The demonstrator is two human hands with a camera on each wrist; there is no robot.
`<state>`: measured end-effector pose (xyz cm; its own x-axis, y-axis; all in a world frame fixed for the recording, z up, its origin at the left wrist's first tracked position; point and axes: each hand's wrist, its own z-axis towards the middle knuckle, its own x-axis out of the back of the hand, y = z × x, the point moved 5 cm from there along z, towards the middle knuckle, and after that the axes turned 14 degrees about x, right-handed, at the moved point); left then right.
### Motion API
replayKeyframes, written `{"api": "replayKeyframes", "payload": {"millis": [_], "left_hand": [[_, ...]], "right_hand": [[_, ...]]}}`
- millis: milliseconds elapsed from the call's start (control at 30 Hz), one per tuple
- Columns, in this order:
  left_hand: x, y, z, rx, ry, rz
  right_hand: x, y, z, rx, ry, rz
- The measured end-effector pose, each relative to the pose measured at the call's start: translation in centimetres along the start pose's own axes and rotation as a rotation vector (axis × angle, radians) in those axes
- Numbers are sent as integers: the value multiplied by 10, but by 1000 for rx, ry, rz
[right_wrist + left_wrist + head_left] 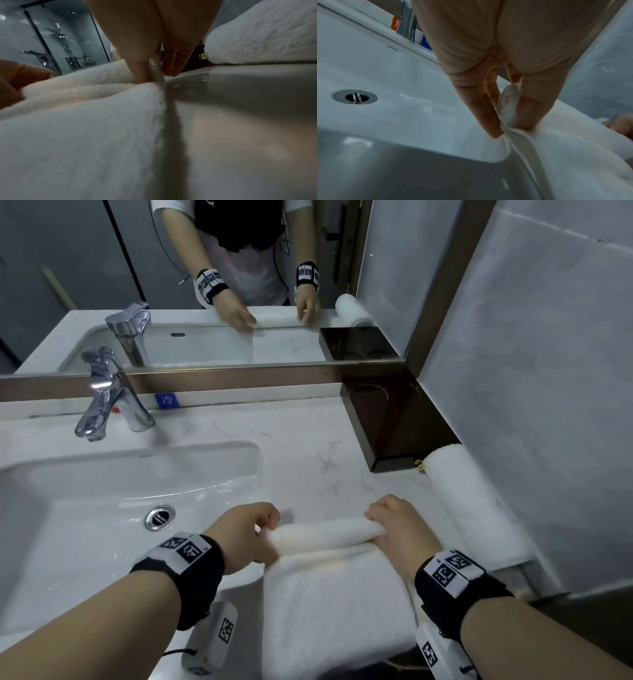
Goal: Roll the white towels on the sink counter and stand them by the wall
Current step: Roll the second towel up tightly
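Note:
A white towel [335,604] lies flat on the marble counter [308,446] near the front edge, its far end wound into a small roll [325,534]. My left hand [253,532] pinches the roll's left end, whose spiral [508,100] shows between thumb and fingers in the left wrist view. My right hand [394,529] grips the roll's right end, with the towel [85,121] spread below it in the right wrist view. A second towel [472,501], rolled up, lies along the right wall; it is also in the right wrist view [265,40].
The white sink basin [102,508] with its drain [160,517] lies left of the towel, and the chrome tap [106,398] stands behind it. A dark glossy tray [394,422] fills the back right corner. The mirror [205,285] runs along the back.

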<state>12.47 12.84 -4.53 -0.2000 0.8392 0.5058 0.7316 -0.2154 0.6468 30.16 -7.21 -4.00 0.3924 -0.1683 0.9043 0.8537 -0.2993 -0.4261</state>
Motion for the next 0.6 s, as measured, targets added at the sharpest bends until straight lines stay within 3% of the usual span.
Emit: {"api": "replayKeyframes", "payload": {"millis": [233, 400, 600], "left_hand": [[-5, -3, -2, -24, -2, 27], [-9, -2, -1, -42, 23, 69], [-14, 11, 2, -117, 45, 327]], "right_hand": [[-2, -2, -14, 53, 69, -15], [-5, 4, -22, -151, 104, 311], [-2, -2, -28, -89, 53, 207]]}}
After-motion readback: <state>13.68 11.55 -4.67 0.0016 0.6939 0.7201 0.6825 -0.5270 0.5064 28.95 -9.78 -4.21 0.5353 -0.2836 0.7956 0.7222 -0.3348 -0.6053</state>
